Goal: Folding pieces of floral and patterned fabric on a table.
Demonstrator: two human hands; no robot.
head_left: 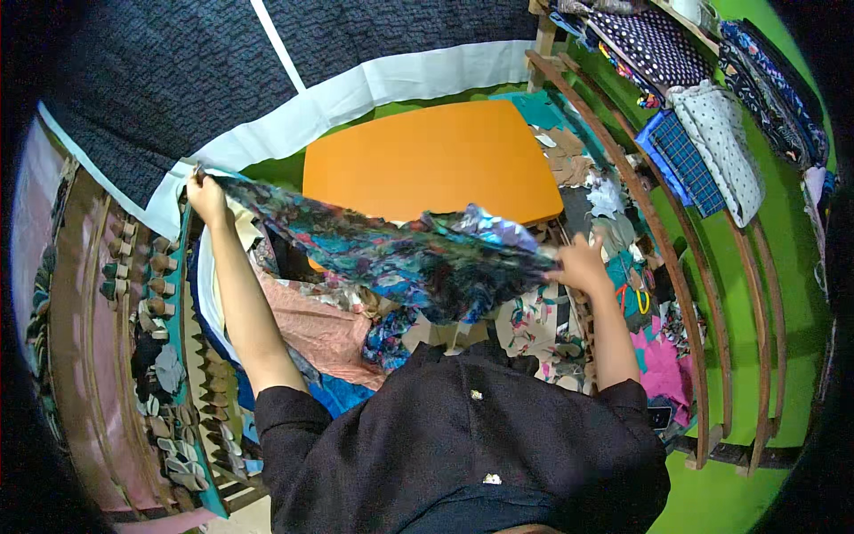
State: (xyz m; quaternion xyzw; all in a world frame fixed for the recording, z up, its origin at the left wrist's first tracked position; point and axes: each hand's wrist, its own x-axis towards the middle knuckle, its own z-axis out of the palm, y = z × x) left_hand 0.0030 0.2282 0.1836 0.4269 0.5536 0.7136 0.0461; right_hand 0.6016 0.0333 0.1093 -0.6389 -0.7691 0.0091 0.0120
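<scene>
A dark cloth with a multicoloured floral pattern (382,249) is stretched between my two hands, in front of my chest. My left hand (206,198), arm reaching far out to the left, is closed on one corner. Lower and to the right, my right hand (583,265) grips the opposite end; its fingers are a little smeared by motion. The middle of the cloth sags and bunches in loose folds. Beneath it lie a pink cloth (311,325) and a blue patterned cloth (389,341), partly hidden.
An orange tabletop (436,160) stands beyond the cloth. Wooden rails (658,205) on the right carry folded fabrics (716,142). Shoes (160,285) line a rack at left. A bright pink cloth (663,369) and a phone (659,417) lie at right. A dark curtain (400,36) hangs behind.
</scene>
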